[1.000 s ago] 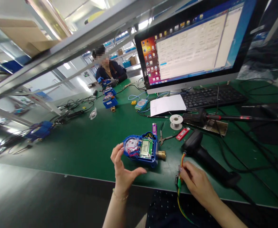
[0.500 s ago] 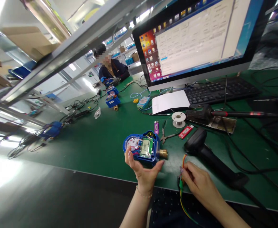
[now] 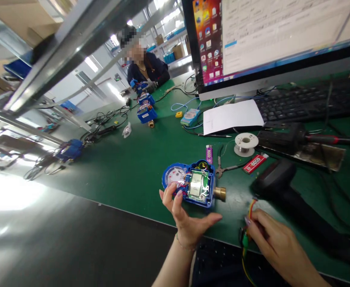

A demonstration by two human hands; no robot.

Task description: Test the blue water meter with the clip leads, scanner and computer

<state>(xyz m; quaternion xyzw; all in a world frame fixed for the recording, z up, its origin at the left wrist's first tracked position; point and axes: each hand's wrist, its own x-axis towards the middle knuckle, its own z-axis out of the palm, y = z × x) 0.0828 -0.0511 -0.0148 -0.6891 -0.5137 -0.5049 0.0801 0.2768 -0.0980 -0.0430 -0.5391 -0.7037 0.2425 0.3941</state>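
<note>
The left hand, fingers spread, cups the near edge of the blue meter; the right hand pinches the coloured wires, which would next need bringing left to the meter.

- The red lighter, lying on the green mat, carries white characters that look like "0000"; they are too small to be sure of.
- The purple lighter has small pale print along its side, too small to read.
- The monitor shows a window with rows of text and a column of desktop icons at its left edge; none of it is legible.
- The dial of the blue water meter shows faint marks, unreadable.
- The white sheet of paper shows no readable writing.
</note>
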